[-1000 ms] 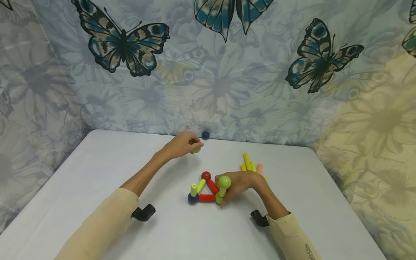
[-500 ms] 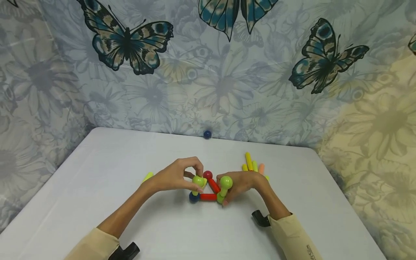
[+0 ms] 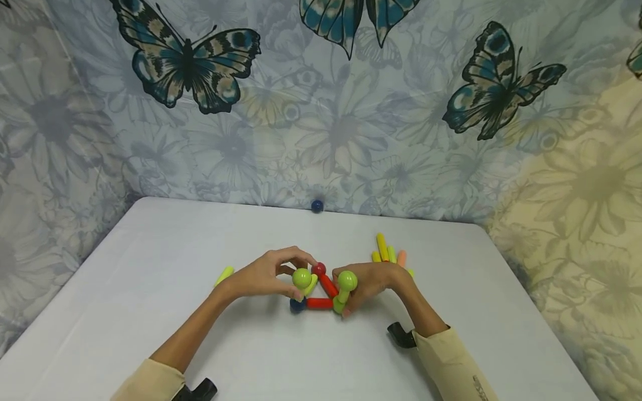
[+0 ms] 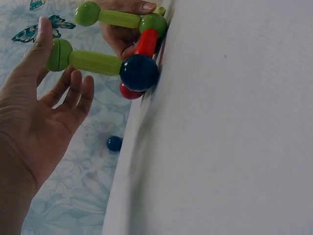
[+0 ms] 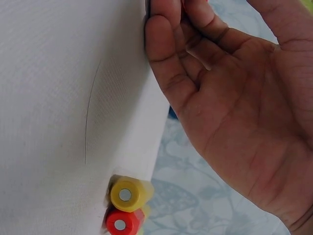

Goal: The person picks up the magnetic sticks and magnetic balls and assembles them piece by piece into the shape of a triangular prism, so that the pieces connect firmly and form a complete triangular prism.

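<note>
Mid-tabletop (image 3: 301, 362), there it stood: a small frame of balls and sticks, a corner blue ball (image 3: 297, 305) at the left, a red ball (image 3: 318, 269) on the far side, a corner green ball (image 3: 338, 307) at the right. Left hand (image 3: 273, 273) up high, its grip narrowed round a left green ball (image 3: 302, 278) capping a lime upright (image 4: 95, 62), thumb against the ball! That upright rose from the corner blue ball, so the hold from above probably kept it from tipping. Right hand (image 3: 368, 281) down low, grip closed about the corner green ball, thumb on it, likely pinning the base against sliding; a right green ball (image 3: 347, 280) topped the second upright (image 3: 343, 297), untouched by the left.

And around them? Off right, beyond the right wrist, lay yellow sticks (image 3: 382, 248) and a pink stick (image 3: 402, 258), partly masked by that hand. A lime stick (image 3: 224, 274) peeped out behind the left wrist; the forearm blocked a straight reach to it. A loose blue ball (image 3: 317, 206) sat at the far edge, well apart, with both hands and the frame on the near side of it.
</note>
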A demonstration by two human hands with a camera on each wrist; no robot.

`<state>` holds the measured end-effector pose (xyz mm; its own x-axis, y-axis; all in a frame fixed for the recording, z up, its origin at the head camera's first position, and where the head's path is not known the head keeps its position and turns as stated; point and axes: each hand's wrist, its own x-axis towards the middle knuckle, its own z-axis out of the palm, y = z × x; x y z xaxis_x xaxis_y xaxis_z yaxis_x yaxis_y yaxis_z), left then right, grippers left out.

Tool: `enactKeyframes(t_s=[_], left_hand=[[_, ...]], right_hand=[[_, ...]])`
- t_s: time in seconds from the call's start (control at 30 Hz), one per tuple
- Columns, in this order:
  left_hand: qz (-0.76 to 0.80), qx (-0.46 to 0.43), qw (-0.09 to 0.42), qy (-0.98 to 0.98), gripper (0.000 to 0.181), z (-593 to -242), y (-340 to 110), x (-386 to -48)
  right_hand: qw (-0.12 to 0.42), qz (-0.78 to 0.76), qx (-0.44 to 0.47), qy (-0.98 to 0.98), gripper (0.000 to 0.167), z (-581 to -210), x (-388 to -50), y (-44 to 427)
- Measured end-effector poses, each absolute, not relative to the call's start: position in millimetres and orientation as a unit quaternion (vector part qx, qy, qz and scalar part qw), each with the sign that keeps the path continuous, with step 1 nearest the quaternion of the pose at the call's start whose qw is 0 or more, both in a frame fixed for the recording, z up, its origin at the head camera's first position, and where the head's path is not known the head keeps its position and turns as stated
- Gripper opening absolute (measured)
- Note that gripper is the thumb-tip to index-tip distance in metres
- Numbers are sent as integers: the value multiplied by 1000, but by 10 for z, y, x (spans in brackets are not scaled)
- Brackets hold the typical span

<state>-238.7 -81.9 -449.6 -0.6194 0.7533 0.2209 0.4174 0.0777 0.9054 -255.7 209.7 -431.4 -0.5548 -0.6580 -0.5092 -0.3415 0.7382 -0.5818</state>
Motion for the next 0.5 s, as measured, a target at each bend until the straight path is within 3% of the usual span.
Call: enactKeyframes(t_s=[0.07,0.27,0.5], left_hand=[[540,407,180,714,56,-4582,-850,-2439],[578,416,236,661,36,-4903,-859,-2522],[562,419,236,673,40,-5029,-860,-2500]], right_hand=[[370,-218,-293,854,39,-4310,-2565,2098],[368,-227,-297,851,38,-4293,-2574,2110],[375,-232,-319,839,32,-4186,-2590,2217]])
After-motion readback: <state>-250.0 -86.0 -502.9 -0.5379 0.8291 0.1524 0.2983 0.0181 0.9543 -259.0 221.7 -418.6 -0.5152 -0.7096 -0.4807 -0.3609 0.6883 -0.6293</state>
